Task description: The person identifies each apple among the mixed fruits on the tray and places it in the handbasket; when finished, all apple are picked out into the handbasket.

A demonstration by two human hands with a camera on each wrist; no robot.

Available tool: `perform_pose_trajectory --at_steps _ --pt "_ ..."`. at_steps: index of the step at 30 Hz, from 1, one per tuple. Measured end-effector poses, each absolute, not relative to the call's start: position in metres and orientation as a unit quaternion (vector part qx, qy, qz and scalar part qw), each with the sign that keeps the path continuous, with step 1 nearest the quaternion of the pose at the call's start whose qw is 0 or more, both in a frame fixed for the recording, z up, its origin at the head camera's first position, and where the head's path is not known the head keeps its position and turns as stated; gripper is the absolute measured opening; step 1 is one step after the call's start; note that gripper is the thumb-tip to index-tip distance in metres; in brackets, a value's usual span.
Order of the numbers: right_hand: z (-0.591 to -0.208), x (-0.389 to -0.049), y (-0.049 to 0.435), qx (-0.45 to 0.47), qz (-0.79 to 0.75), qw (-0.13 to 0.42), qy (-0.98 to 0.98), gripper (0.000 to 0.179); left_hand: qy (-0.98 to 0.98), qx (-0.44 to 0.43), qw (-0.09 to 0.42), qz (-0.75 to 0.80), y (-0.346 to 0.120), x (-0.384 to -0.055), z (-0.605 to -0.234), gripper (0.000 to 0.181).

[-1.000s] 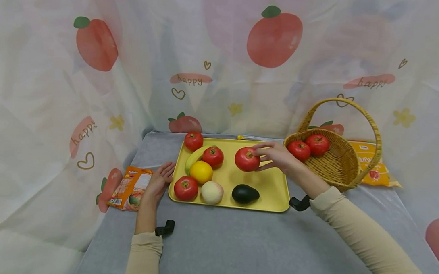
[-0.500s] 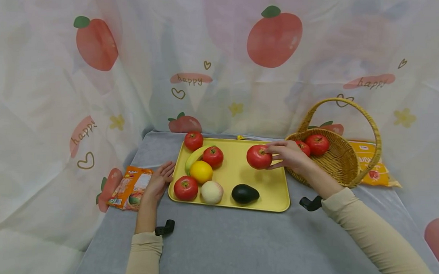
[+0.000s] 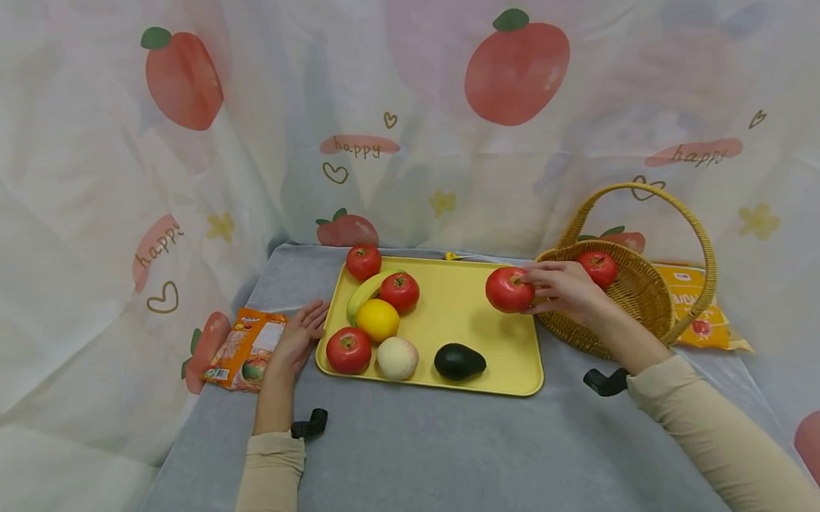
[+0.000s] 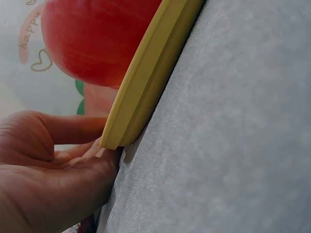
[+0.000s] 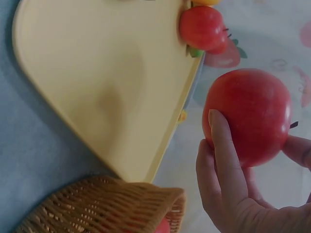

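Observation:
My right hand [image 3: 565, 287] holds a red apple [image 3: 509, 290] between its thumb and fingers, above the right end of the yellow tray [image 3: 446, 315]. In the right wrist view the apple [image 5: 249, 116] hangs clear of the tray, its stem pointing right. My left hand [image 3: 299, 343] lies by the tray's left edge, fingers extended and touching the rim, as the left wrist view [image 4: 53, 165] confirms. On the tray are red apples [image 3: 348, 351], a banana [image 3: 364, 294], a yellow round fruit [image 3: 377, 320], a pale peach [image 3: 397, 359] and a dark green avocado [image 3: 459, 361].
A wicker basket [image 3: 638, 301] with a tall handle stands right of the tray, with a red apple [image 3: 598, 269] visible inside. An orange snack bag [image 3: 244, 351] lies at left, and a yellow-orange bag [image 3: 698, 306] lies behind the basket. A patterned curtain [image 3: 404, 75] borders the table.
My right hand has carried the apple rightward over the tray, toward the basket, and now hides one of the apples in the basket. The left hand has stayed at the tray's edge.

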State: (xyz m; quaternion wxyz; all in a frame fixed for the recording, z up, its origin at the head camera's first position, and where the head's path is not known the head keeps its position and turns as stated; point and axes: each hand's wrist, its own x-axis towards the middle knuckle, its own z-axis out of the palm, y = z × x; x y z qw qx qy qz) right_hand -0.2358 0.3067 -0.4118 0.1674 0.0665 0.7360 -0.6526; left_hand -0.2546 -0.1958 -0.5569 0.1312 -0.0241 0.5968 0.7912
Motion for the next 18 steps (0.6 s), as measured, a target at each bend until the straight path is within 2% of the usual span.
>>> perform_pose_trajectory --at_steps 18 --pt "-0.407 -0.232 0.341 0.065 -0.611 0.159 0.773 0.067 0.598 -0.029 0.134 0.790 -0.196 -0.255 -0.557 0.077"
